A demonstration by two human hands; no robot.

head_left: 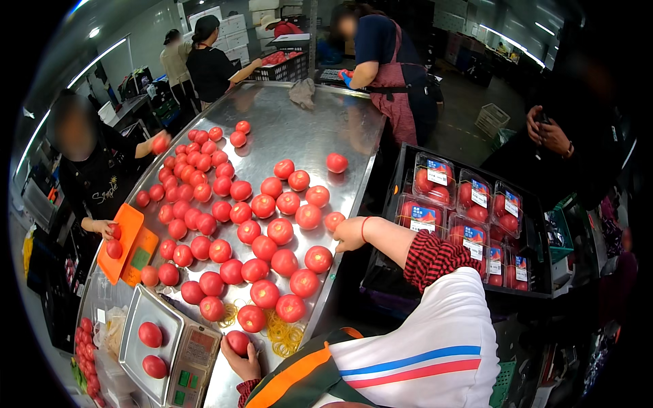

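a red tomato (238,342) is held in the left hand (243,362) at the lower centre of the frame, the fingers curled under it, just right of a weighing scale (170,350) on whose steel pan two more tomatoes (150,334) are seen; yellow rubber bands (284,334) are scattered on the steel table (309,129) just right of that hand; the right hand (349,234) is stretched to the table's right edge at mid-frame, fingers partly closed around a small tomato (334,220), though how firmly it is gripped cannot be told; many loose tomatoes (265,248) are spread over the table; a black crate (394,197) of clear packed tomato boxes (435,178) is seen at the right; an orange tray (122,239) is touched by another person's hand at the left
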